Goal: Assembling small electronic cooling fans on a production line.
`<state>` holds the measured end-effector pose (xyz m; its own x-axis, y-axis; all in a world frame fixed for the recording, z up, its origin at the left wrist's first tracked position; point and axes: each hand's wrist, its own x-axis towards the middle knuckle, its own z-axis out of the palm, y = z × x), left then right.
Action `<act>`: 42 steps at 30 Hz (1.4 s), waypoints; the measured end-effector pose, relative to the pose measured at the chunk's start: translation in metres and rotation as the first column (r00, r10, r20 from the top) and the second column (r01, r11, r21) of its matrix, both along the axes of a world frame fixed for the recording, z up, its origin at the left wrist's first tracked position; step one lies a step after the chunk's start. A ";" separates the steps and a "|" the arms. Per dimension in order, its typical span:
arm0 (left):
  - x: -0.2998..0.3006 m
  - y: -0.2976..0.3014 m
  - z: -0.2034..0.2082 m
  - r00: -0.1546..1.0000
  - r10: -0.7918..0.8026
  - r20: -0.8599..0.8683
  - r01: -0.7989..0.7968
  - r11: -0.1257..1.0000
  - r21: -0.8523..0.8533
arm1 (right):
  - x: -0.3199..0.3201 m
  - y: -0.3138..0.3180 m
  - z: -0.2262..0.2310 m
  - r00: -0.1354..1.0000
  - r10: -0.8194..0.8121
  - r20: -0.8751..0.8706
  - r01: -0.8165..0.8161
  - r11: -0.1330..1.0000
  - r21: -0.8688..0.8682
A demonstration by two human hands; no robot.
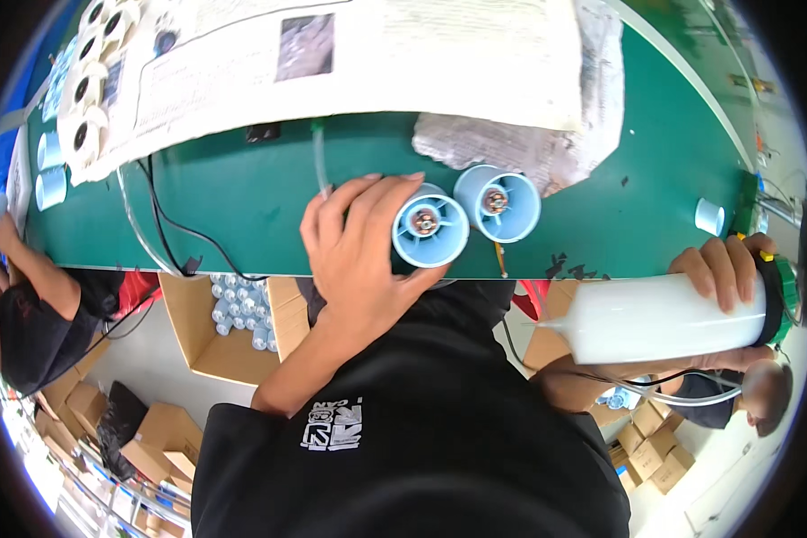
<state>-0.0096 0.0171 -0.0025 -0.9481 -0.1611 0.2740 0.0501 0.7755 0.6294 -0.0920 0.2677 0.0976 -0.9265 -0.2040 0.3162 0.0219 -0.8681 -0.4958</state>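
Pale blue plastic is gleaming by the near edge of the green worktop (242, 215), where the first cup (446, 237) is sitting in the left hand (354, 240), its fingers bending round the outside, parted about as wide as the cup; whether the base is touching down, I cannot tell. The right hand (722, 273) is gripping a smooth, milky bottle (663, 314) near its green cap (785, 300), fingers spreading over its rounded side, off the near edge toward the right corner. I'm worrying that the bottle, swinging left, could knock the second cup (518, 221) over that edge, or that its thin orange lead (500, 259), dangling there, could be snagging on a sleeve. Squeezing hard could also be forcing a drip from the tapering nozzle (554, 324). Stiff ribs are radiating round each coppery core, while crinkled wrap (603, 99) is lying under a broad, matte paper sheet (475, 54) behind.
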 end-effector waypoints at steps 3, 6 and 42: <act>0.001 -0.002 -0.003 1.000 -0.016 0.023 0.016 1.000 0.012 | -0.003 -0.041 -0.003 0.999 -0.031 0.024 0.031 0.999 0.018; 0.004 -0.005 -0.005 1.000 0.002 0.002 -0.002 1.000 0.009 | -0.008 -0.057 -0.012 0.994 -0.108 0.014 0.107 0.992 0.071; 0.004 -0.003 -0.017 0.993 0.038 -0.111 -0.037 0.999 0.012 | -0.012 -0.057 -0.027 0.980 -0.113 -0.162 0.149 0.962 0.230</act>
<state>-0.0054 0.0143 -0.0194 -0.9051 -0.1994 0.3755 0.0908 0.7721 0.6290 -0.1043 0.2111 0.0706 -0.8977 -0.1706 0.4063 -0.1718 -0.7134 -0.6793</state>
